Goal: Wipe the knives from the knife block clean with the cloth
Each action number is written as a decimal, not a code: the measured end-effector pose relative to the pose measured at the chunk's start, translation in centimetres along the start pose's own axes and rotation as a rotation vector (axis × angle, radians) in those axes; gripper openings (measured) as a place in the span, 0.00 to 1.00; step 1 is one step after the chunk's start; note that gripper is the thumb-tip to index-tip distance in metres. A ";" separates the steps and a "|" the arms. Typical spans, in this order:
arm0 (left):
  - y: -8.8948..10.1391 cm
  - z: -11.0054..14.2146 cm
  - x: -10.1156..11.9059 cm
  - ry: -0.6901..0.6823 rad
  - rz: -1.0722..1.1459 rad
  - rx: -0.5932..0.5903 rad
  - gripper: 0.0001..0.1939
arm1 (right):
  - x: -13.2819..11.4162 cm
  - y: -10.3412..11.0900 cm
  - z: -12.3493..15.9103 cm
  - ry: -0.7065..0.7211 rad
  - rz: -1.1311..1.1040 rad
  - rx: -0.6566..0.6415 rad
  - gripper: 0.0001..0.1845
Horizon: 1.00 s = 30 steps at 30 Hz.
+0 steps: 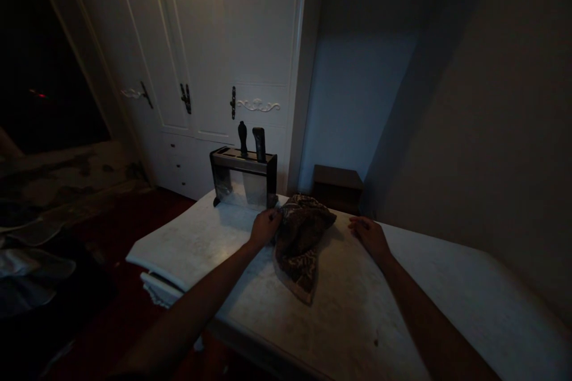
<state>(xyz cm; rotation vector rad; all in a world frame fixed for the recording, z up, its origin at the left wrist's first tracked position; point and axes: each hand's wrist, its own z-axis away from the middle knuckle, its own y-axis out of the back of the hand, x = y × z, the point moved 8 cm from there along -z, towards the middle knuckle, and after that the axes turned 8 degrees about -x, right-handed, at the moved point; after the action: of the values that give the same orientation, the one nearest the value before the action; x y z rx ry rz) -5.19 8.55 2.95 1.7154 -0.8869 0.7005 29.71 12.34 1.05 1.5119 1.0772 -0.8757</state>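
Note:
A crumpled brown patterned cloth (300, 238) lies on the pale tabletop in front of me. At its left edge is my left hand (265, 227), its fingers closed on the fabric. My right hand (372, 238) rests low over the table to the right of the cloth, apart from it, with loosely bent fingers and nothing visible in them. Behind my left hand stands a knife block (245, 175) with clear sides and a dark frame. Two black handles (259, 143) stick up from its top slots.
The table (179, 244) has a marbled top and an angled left end. A white wardrobe (250, 30) with dark handles stands behind it. Beyond the far edge is a small brown cabinet (337, 177). Fabric (31, 268) is piled at the left, by the red floor (107, 232). The room is dim.

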 end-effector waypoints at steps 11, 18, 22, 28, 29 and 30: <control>-0.2 0.1 -0.1 -0.005 -0.023 -0.002 0.13 | 0.3 0.3 -0.1 0.025 0.045 0.004 0.21; -0.3 0.1 -0.3 -0.009 -0.023 -0.011 0.13 | 0.5 0.2 -0.3 0.027 0.070 -0.001 0.24; -0.4 0.1 -0.4 -0.005 -0.025 -0.011 0.13 | 0.4 0.2 -0.2 0.021 0.057 -0.005 0.24; -0.3 0.1 -0.3 -0.005 -0.027 -0.008 0.13 | 0.3 0.2 -0.1 0.023 0.078 -0.015 0.24; -0.3 0.1 -0.3 -0.004 -0.028 -0.008 0.13 | 0.2 0.2 -0.1 0.026 0.079 -0.012 0.24; -0.3 0.1 -0.3 -0.003 -0.030 -0.006 0.13 | 0.2 0.2 0.0 0.028 0.080 -0.011 0.24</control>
<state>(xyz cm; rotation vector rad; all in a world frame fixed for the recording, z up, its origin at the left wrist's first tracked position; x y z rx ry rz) -5.06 8.57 2.52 1.7212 -0.8633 0.6747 29.94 12.42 0.91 1.5519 1.0332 -0.7943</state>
